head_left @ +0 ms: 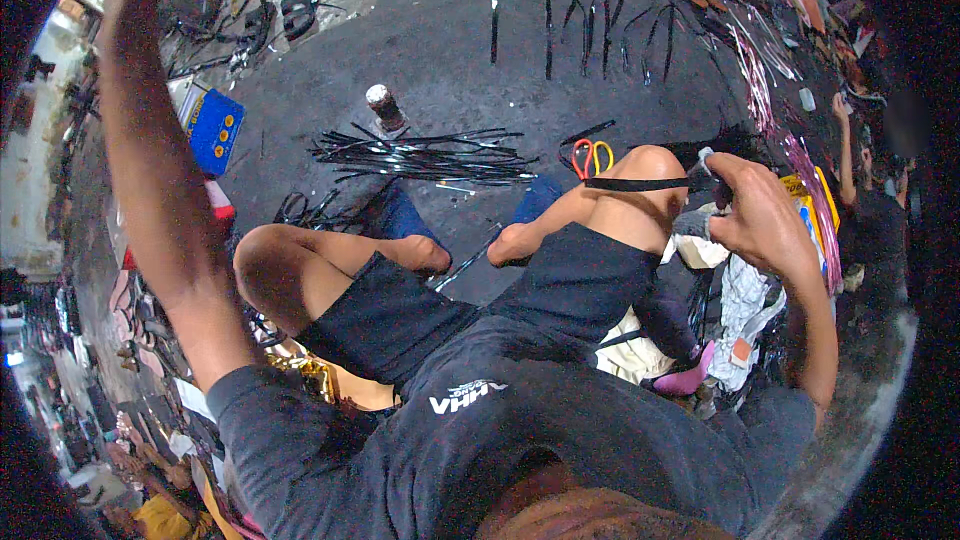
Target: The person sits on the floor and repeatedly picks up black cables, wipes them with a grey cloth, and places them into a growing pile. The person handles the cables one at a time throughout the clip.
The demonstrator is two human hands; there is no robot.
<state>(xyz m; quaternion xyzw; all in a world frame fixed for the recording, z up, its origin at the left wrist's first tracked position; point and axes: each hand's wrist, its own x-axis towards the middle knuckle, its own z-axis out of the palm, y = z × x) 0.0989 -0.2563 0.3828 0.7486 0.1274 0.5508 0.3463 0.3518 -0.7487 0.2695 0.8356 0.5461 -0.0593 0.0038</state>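
My left forearm reaches up past the top left edge, and the hand is cut off there. Beyond my right knee, my right hand curves with thumb and forefinger apart, grey wraps on the fingertips. Nothing shows in the gap between them. Next to it, a black strip runs across my knee; what its right end does is hidden. Just past the knee stand out the red and yellow loops of scissors handles. A loose bundle of thin black strips lies on the floor in front of my feet.
Behind the bundle stands a short white-topped cylinder. Several black strips lie spread farther off. A blue box sits at the left. Shiny pink strips and scraps line the right, where another person's arm shows. Crumpled white cloth lies beside me.
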